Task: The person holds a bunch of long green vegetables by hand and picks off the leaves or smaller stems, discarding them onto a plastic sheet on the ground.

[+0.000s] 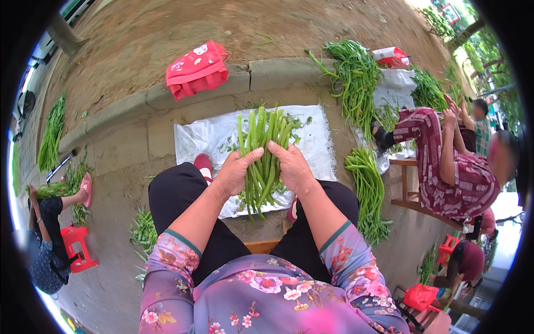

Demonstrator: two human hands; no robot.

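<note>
A bundle of thick green vegetable stems is held upright between my two hands, over the white woven sheet. My left hand grips its left side with the thumb across the front. On the right side my right hand closes around it, and the two thumbs nearly meet. The stems' cut ends point away from me and several thinner ends hang down toward my lap. Beneath them the white woven plastic sheet lies on the pavement, with leaf scraps around the bundle. The fingers behind the stems are hidden.
A red bag rests on the stone curb. Leafy green piles and a stem bundle lie to the right, near a seated person on a wooden bench. Another person sits at left by a red stool.
</note>
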